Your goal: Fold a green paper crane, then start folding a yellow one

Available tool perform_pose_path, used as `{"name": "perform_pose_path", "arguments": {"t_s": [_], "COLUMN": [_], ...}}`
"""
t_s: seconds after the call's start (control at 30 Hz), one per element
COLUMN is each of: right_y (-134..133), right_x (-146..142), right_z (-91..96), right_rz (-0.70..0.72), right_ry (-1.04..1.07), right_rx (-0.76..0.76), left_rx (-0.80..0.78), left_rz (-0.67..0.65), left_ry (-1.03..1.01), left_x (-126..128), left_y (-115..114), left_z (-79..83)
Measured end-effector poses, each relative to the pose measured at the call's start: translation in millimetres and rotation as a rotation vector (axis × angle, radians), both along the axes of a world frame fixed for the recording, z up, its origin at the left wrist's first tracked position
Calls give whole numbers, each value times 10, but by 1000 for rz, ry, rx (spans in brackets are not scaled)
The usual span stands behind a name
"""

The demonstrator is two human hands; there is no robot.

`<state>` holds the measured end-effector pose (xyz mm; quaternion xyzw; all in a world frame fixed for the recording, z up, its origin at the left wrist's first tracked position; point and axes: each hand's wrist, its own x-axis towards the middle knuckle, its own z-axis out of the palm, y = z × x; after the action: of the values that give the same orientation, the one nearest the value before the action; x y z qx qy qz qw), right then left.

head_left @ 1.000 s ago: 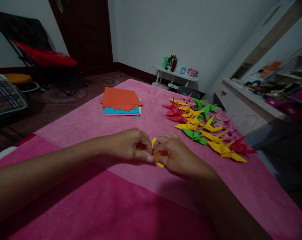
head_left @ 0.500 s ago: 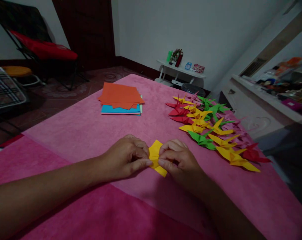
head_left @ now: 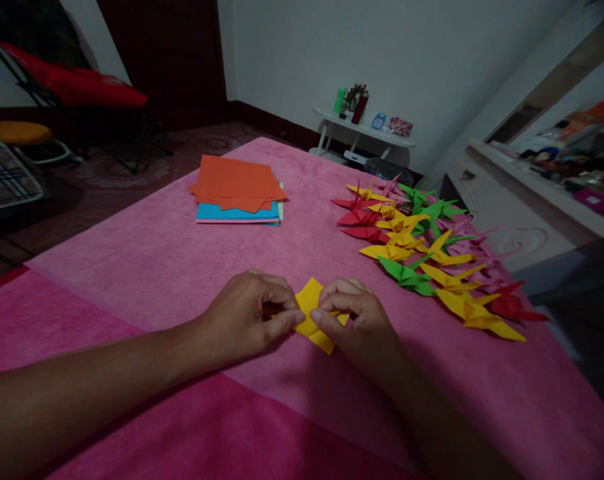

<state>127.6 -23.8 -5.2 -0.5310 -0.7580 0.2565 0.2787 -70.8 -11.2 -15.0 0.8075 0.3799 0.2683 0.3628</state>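
Note:
A small folded piece of yellow origami paper (head_left: 309, 300) is between my hands, low over the pink tablecloth. My left hand (head_left: 255, 310) pinches its left side, with the thumb on top near the middle. From the other side my right hand (head_left: 355, 313) grips it, its thumb pressed on the paper's upper face. Corners of the paper stick out beyond and below my fingers. The fingers hide its left and right parts, so I cannot tell the full shape of the fold.
Several folded paper cranes (head_left: 397, 277) in yellow, red, green and pink cover the table's right side. A stack of coloured paper (head_left: 237, 183), orange on top, lies at the far left. Beyond the pink tablecloth (head_left: 147, 260) stand a white shelf (head_left: 372, 137) and a red chair (head_left: 82, 83).
My right thumb has shifted slightly up and left across the yellow paper, and more of the paper's right side shows. The whole view has tilted a little.

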Motion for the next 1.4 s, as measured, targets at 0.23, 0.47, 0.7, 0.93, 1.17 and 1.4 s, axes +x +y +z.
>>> {"name": "perform_pose_path", "arguments": {"t_s": [0.23,0.47,0.7,0.93,1.17,1.4], "right_y": [-2,9,15,26,54,57], "right_x": [-4,1,-4,52,62,61], "right_z": [-54,-33,-16,-2,-8,21], "right_rz": [-40,-24,-23,-2,-14,-4], "right_ry": [15,-98,-146,-87,-128,-100], "right_rx": [22,27,19,-31,-41,-86], "left_rx": [-3,12,20,46,49,-60], "left_rz": [32,16,20,2,-4,18], "left_ry": [-23,4,32,43,52,19], "left_x": [20,24,43,56,60,53], "left_y": [-11,5,8,3,17,21], "left_z": [-15,-48,-44,-1,-15,-29]}}
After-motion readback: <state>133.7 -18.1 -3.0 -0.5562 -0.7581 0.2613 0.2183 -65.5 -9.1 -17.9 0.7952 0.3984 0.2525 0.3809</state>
